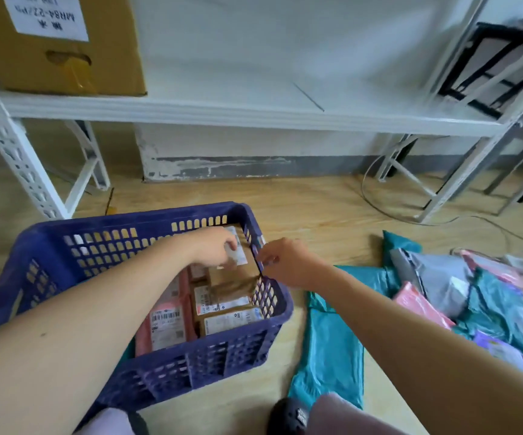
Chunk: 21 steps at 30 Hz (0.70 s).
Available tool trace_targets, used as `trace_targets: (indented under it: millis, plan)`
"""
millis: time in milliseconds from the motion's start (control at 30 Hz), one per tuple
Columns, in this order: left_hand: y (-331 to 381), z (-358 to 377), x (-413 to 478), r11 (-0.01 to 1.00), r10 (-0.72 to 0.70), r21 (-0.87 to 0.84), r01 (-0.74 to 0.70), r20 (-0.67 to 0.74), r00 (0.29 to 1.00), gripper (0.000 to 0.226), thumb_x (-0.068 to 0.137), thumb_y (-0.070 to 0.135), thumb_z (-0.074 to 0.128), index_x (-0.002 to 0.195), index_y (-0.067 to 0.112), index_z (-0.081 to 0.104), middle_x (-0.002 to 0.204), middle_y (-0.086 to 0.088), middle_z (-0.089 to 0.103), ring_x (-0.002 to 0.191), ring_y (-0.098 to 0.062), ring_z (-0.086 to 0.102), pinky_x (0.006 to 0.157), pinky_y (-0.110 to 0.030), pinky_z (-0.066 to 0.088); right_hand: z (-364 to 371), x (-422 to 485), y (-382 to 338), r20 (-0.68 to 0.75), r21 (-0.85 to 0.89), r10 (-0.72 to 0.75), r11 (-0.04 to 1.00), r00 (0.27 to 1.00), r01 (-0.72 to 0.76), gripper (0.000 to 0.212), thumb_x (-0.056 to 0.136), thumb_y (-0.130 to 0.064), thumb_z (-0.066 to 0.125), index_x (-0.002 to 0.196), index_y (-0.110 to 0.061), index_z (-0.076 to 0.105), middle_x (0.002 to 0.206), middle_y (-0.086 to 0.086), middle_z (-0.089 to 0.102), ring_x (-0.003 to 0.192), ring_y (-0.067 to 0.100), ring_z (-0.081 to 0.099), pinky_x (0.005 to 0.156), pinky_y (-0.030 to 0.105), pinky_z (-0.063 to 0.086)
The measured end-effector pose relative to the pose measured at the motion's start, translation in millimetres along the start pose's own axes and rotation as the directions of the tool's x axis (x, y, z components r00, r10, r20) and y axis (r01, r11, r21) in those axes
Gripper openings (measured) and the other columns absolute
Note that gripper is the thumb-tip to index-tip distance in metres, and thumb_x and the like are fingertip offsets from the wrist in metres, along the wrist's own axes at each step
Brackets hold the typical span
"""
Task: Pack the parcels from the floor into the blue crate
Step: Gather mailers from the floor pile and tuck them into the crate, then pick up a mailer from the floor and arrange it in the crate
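Forearms (97, 296) reach into the slotted blue crate (128, 221); left hand (214, 246) grips a labelled brown parcel (245, 259), right hand's (285, 262) hold is unclear.

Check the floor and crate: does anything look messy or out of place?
Mailer bags lie in a loose overlapping heap on the floor right of the blue crate, and a grey cable loops beneath the shelving. Parcels inside stand tidy.

Blue crate (206, 365) on floor, part-filled w/ labelled parcels (222, 302) on edge; loose parcels (489, 309) heaped right.

Box label (49, 14): "AMR84-22" (upside down)
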<state>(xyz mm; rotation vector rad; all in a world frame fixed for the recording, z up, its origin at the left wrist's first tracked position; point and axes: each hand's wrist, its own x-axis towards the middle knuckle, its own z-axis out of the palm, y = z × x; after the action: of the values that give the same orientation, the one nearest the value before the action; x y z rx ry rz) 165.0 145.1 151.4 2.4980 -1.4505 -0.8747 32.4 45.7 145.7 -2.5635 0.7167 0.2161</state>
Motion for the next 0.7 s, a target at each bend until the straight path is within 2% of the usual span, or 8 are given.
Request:
trace_targets:
  millis: [67,200,433,600,667,700]
  plan:
    - [27.9,-3.1,-6.3,0.999,0.051,0.017,-0.050,-0.014,0.999,0.038,0.093,0.020,0.054,0.131,0.015,0.050,0.128,-0.006,0.054,0.097,-0.023,0.055,0.071,-0.023,0.037,-17.2,-22.1,12.7,-0.054,0.031,0.037,0.999,0.998,-0.035,0.032,0.084,-0.010,0.057,0.114,-0.014,0.066,0.116,0.006,0.065,0.108,0.025,0.059,0.092,0.030,0.046]
    - [79.0,4.6,-12.3,0.993,0.115,-0.005,-0.116,-0.032,0.993,0.041,0.090,0.030,0.060,0.129,0.019,0.052,0.124,-0.004,0.056,0.101,-0.021,0.056,0.080,-0.025,0.042,-44.2,-67.1,43.9,-0.132,0.078,0.117,0.991,0.984,-0.107,0.031,0.085,-0.011,0.057,0.115,-0.016,0.066,0.116,0.004,0.065,0.108,0.021,0.060,0.093,0.027,0.045]
    - [151.5,40.3,-9.1,0.978,0.209,0.001,-0.210,-0.073,0.975,0.041,0.088,0.031,0.061,0.128,0.022,0.053,0.127,-0.001,0.055,0.111,-0.019,0.055,0.093,-0.030,0.045,-55.7,-125.8,109.6,-0.247,0.161,0.278,0.956,0.928,-0.244,0.029,0.084,-0.010,0.059,0.110,-0.017,0.070,0.112,0.002,0.069,0.105,0.018,0.062,0.089,0.021,0.045]
    - [174.5,66.1,10.9,0.971,0.239,0.010,-0.239,-0.045,0.970,0.040,0.089,0.027,0.060,0.128,0.020,0.052,0.128,-0.002,0.054,0.114,-0.019,0.053,0.095,-0.030,0.045,-43.7,-149.4,154.7,-0.210,0.193,0.379,0.920,0.901,-0.342,0.030,0.087,-0.011,0.057,0.115,-0.017,0.067,0.120,-0.001,0.066,0.113,0.018,0.059,0.095,0.020,0.039]
    - [178.7,76.8,21.4,0.972,0.235,0.016,-0.234,-0.021,0.972,0.041,0.090,0.027,0.059,0.129,0.020,0.052,0.131,-0.002,0.051,0.117,-0.019,0.051,0.096,-0.030,0.043,-39.7,-155.4,172.0,-0.193,0.200,0.407,0.907,0.893,-0.370,0.032,0.089,-0.013,0.054,0.119,-0.019,0.064,0.116,-0.007,0.066,0.113,0.015,0.058,0.087,0.011,0.042]
    - [180.7,81.9,28.4,0.973,0.232,0.020,-0.232,-0.015,0.973,0.041,0.090,0.027,0.059,0.130,0.020,0.051,0.133,-0.002,0.049,0.119,-0.019,0.049,0.096,-0.029,0.041,-37.4,-156.2,181.4,-0.196,0.212,0.420,0.900,0.886,-0.380,0.032,0.091,-0.014,0.054,0.121,-0.020,0.063,0.105,-0.013,0.064,0.107,0.013,0.059,0.073,0.001,0.041]
